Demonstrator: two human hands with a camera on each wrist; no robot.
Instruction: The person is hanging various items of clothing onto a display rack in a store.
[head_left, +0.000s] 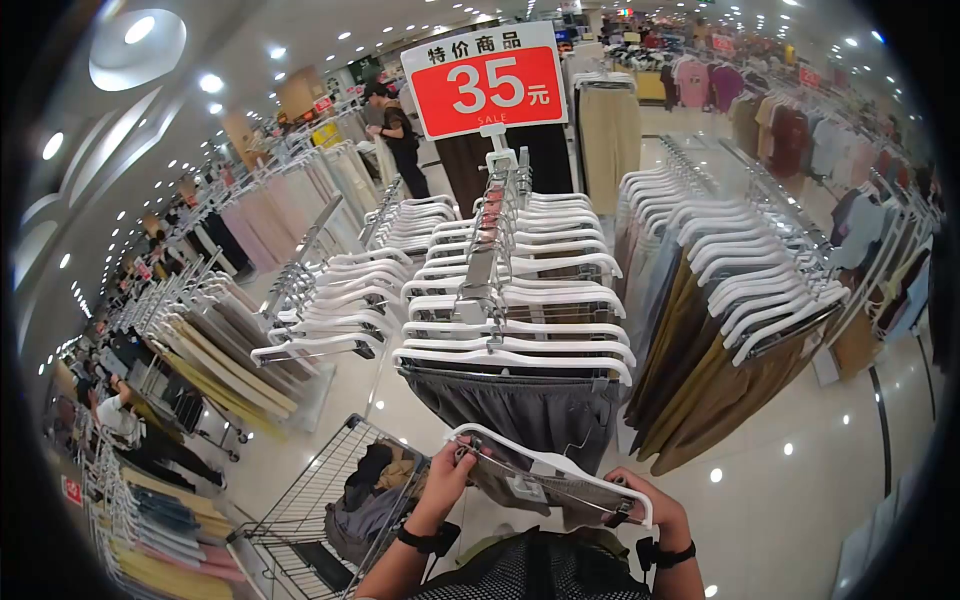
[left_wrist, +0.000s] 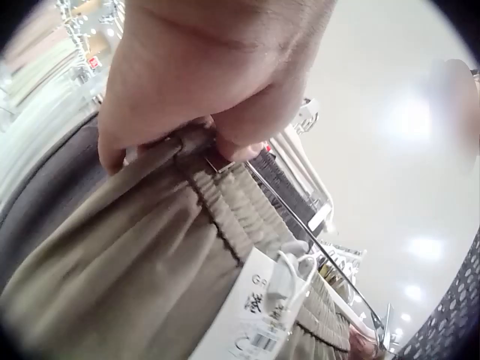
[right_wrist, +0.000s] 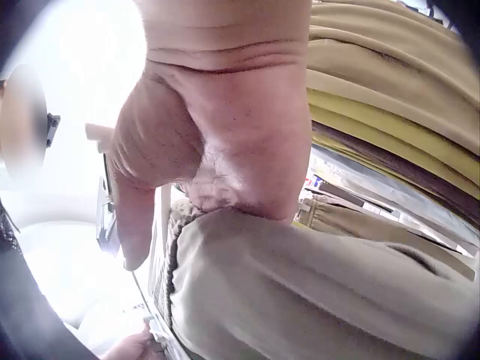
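Low in front of the body, a white hanger (head_left: 560,462) carries khaki-grey trousers (left_wrist: 127,255) with a gathered elastic waistband and a white price tag (left_wrist: 251,307). My left hand (head_left: 450,478) pinches the waistband beside a metal clip (left_wrist: 219,161) at the hanger's left end. At the other end, my right hand (head_left: 650,497) holds the waistband, its thumb (right_wrist: 139,232) stretched along the near side and its fingers hidden behind the cloth. A thin metal bar (left_wrist: 300,221) runs along the waistband between the hands.
Dark grey trousers (head_left: 510,400) hang on the rack just ahead, under a red sale sign (head_left: 487,85). A shopping cart (head_left: 300,540) with dark clothes (head_left: 365,510) stands at the left. Brown trousers (head_left: 690,400) hang at the right. A person (head_left: 400,140) stands farther back.
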